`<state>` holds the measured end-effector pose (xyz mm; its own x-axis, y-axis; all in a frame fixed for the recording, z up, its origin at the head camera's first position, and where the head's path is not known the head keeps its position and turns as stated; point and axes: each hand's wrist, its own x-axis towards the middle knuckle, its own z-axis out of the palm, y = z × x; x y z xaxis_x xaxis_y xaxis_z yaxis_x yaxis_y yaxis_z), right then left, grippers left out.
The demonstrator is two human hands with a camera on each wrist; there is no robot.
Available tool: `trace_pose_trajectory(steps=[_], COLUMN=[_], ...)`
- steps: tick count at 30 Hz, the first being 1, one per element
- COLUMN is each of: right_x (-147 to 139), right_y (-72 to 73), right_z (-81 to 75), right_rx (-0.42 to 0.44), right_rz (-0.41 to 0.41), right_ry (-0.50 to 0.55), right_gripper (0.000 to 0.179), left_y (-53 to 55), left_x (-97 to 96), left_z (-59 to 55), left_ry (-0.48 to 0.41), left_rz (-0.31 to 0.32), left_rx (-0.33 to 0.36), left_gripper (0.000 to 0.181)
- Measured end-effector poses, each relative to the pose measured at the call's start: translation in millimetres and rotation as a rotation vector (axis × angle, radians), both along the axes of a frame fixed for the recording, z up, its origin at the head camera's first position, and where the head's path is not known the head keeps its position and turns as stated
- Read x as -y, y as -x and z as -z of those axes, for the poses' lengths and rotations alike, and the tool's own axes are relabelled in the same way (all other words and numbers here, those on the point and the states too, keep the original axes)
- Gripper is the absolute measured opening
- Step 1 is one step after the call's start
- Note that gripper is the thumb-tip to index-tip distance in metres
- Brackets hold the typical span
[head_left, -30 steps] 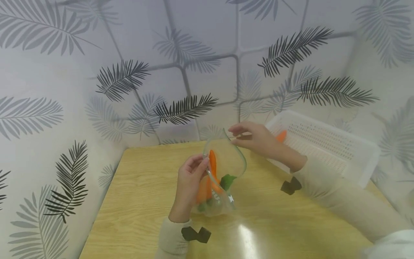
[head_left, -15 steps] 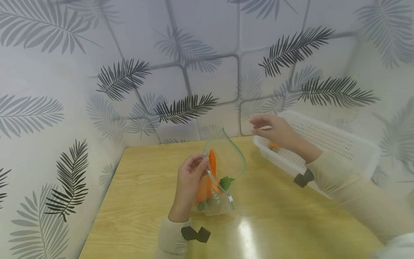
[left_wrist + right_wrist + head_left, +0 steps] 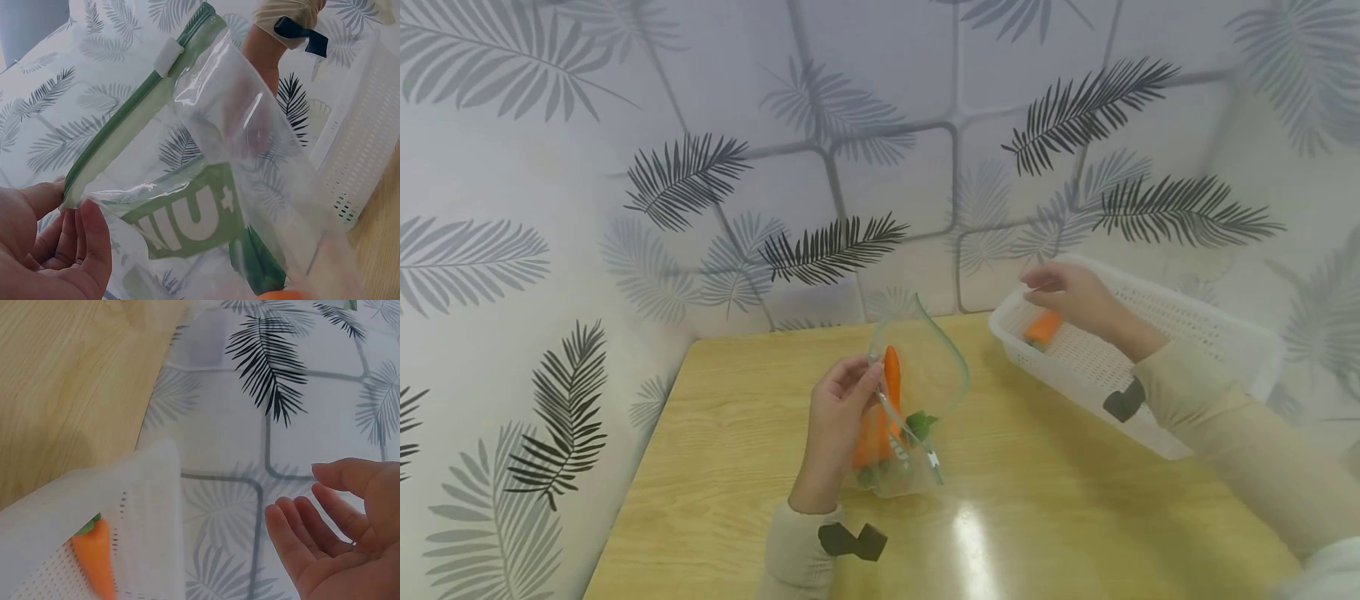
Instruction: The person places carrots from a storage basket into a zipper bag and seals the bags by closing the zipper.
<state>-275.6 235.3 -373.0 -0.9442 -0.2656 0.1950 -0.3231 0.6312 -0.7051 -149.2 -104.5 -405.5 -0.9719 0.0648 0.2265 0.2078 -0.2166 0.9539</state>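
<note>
My left hand (image 3: pixel 844 400) pinches the edge of a clear zip bag (image 3: pixel 942 358) between thumb and fingers, and the bag's mouth gapes. Inside the bag stand orange carrots (image 3: pixel 891 379), with a green leafy top (image 3: pixel 921 424) near the front. In the left wrist view a green printed label (image 3: pixel 194 215) and a white slider (image 3: pixel 167 57) show on the bag. My right hand (image 3: pixel 1078 298) hovers over the left end of a white basket (image 3: pixel 1060 379), fingers loosely bent and holding nothing. Below it a carrot (image 3: pixel 1043 327) lies in the basket, its green end toward the near wall.
The basket stands at the back right of the wooden table (image 3: pixel 715 467), close to the wall (image 3: pixel 895 192) with its leaf pattern. My right sleeve (image 3: pixel 1232 442) crosses over the basket's near side and covers part of it.
My right hand has moved right, from beside the bag's mouth to above the basket, uncovering the carrot there. My left hand keeps its hold on the bag, nearly still.
</note>
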Motion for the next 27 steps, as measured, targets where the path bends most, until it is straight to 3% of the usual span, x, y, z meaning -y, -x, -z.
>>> trace_pose_trajectory(steps=[6, 12, 20, 27], right_x=[-22, -43, -59, -62], right_y=[6.9, 15.9, 25.3, 34.1], right_z=[14.4, 31.2, 51.6, 76.6], right_rx=[-0.004, 0.055, 0.258, 0.496], right_rz=[0.014, 0.051, 0.045, 0.044], right_ry=[-0.017, -0.037, 0.051, 0.093], right_gripper=[0.034, 0.038, 0.043, 0.044], left_y=[-0.4, -3.3, -3.9, -3.8], left_x=[0.1, 0.4, -0.1, -2.0], left_z=[0.6, -3.1, -6.6, -4.6], left_ry=[0.010, 0.003, -0.002, 0.000], left_rz=[-0.007, -0.019, -0.015, -0.028], left_rx=[0.008, 0.017, 0.005, 0.026], left_gripper=[0.036, 0.028, 0.029, 0.031])
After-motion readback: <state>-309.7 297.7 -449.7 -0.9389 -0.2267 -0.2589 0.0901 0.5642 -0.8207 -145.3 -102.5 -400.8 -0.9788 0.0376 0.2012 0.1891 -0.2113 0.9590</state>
